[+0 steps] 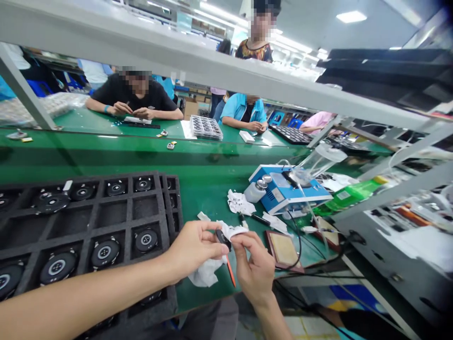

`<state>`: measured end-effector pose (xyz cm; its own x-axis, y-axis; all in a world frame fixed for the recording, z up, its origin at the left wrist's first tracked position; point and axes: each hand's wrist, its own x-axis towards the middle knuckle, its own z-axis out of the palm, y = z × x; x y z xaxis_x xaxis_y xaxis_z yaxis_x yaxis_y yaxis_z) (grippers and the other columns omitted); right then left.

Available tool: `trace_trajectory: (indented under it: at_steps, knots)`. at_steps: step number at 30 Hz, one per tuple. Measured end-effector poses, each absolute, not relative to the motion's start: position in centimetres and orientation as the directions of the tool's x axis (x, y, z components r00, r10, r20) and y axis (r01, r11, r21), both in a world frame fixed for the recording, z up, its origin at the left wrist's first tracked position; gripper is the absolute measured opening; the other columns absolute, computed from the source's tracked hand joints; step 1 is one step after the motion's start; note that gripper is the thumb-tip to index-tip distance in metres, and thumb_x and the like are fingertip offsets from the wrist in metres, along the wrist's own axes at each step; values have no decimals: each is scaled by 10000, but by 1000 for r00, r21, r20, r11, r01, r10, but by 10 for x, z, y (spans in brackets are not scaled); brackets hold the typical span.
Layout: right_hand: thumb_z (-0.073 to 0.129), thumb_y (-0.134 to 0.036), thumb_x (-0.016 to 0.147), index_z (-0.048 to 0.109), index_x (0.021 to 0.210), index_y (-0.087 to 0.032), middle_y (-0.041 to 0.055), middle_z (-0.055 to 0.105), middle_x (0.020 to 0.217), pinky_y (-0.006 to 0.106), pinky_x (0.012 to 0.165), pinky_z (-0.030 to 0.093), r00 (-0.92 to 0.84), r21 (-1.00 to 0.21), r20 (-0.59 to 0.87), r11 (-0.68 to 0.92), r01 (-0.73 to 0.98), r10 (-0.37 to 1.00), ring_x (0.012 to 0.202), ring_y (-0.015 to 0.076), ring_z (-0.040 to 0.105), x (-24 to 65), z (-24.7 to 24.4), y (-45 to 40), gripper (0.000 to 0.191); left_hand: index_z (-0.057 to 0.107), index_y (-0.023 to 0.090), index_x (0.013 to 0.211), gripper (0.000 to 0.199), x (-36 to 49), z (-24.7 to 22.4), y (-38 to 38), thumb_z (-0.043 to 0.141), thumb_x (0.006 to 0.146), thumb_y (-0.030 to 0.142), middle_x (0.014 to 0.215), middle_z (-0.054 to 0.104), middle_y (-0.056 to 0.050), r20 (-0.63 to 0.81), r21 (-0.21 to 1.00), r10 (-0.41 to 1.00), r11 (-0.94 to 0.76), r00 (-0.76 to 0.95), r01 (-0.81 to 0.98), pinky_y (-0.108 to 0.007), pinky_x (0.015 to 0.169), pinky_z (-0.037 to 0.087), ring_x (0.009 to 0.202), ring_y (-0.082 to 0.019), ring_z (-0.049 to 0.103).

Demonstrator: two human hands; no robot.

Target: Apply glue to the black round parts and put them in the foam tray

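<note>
My left hand (202, 243) pinches a small round black watch case (222, 239) by its edge, above the front of the green bench. Against the case, my right hand (254, 262) grips a white wipe (231, 230) between thumb and fingers. Below both hands lie a crumpled white tissue (205, 274) and an orange pen-like stick (231, 272). To the left, a black foam tray (87, 211) holds several round black watch cases, such as this one (105, 252), in square compartments; some compartments hold none.
A blue machine (288, 191) with a clear tube stands at the back right, beside a white dispenser bottle (255, 191). A framed tan pad (283, 249), black cables and a green bottle (350, 194) lie nearby. A metal shelf beam (212, 71) crosses above; co-workers sit opposite.
</note>
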<state>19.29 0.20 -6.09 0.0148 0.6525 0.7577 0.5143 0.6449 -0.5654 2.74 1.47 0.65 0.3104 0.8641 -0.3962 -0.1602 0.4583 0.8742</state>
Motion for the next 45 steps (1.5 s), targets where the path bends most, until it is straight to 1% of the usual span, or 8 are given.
trace_trajectory:
  at_steps: [12, 19, 23, 30, 34, 39, 43, 45]
  knots:
    - [629, -121, 926, 707, 913, -245, 16, 733, 831, 327, 764, 548, 131, -624, 727, 568, 537, 674, 815, 181, 689, 184, -62, -9, 147, 676, 102, 1109, 560, 28, 7, 17, 868, 586, 46, 776, 778, -24, -313, 919, 919, 356, 240, -167, -234, 660, 508, 663, -134, 693]
    - [624, -226, 953, 721, 938, -240, 52, 741, 916, 393, 852, 551, 233, -795, 578, 477, 374, 782, 929, 219, 699, 179, -66, -15, 99, 682, 105, 1103, 503, 28, 7, 19, 863, 635, 68, 775, 790, -41, -330, 920, 911, 369, 248, -131, -249, 649, 514, 655, -145, 699]
    - [629, -263, 952, 731, 932, -242, 78, 777, 1023, 444, 958, 545, 229, -836, 533, 465, 293, 814, 1085, 256, 710, 174, -62, -15, 106, 727, 110, 1042, 486, 27, 4, 19, 901, 590, 73, 790, 793, -45, -308, 918, 896, 368, 319, -147, -259, 669, 528, 665, -148, 703]
    - [642, -349, 948, 737, 935, -221, 116, 775, 1122, 470, 1018, 512, 240, -912, 399, 356, 202, 885, 1203, 285, 681, 177, -59, 2, 160, 718, 99, 1055, 410, 29, 3, 19, 827, 667, 24, 761, 786, -36, -313, 918, 885, 375, 344, -129, -261, 701, 562, 673, -146, 724]
    - [655, -362, 944, 734, 909, -226, 88, 767, 1032, 454, 1009, 493, 281, -924, 373, 327, 198, 884, 1149, 275, 679, 188, -66, 1, 162, 685, 95, 1091, 535, 30, 5, 19, 872, 598, -1, 757, 789, -35, -345, 892, 888, 411, 304, -188, -262, 693, 562, 678, -157, 734]
    - [649, -331, 948, 725, 876, -231, 41, 713, 876, 365, 829, 523, 287, -909, 410, 362, 205, 866, 876, 211, 680, 190, -65, -14, 145, 666, 89, 1146, 589, 29, 6, 20, 889, 604, 30, 788, 800, -51, -367, 887, 888, 424, 278, -183, -262, 675, 546, 678, -163, 734]
    - [665, -322, 935, 744, 906, -229, 70, 755, 1000, 397, 934, 517, 268, -920, 390, 364, 141, 881, 1009, 236, 692, 176, -62, -12, 126, 674, 85, 1138, 526, 29, 5, 22, 860, 648, 37, 807, 798, -51, -351, 903, 886, 406, 304, -141, -254, 695, 551, 697, -150, 730]
    - [682, -334, 920, 747, 908, -218, 67, 765, 1000, 378, 909, 528, 296, -940, 336, 336, 52, 894, 982, 222, 696, 172, -60, -4, 133, 663, 87, 1147, 552, 29, 4, 22, 856, 635, 19, 801, 791, -42, -341, 909, 880, 398, 332, -121, -268, 723, 570, 711, -151, 731]
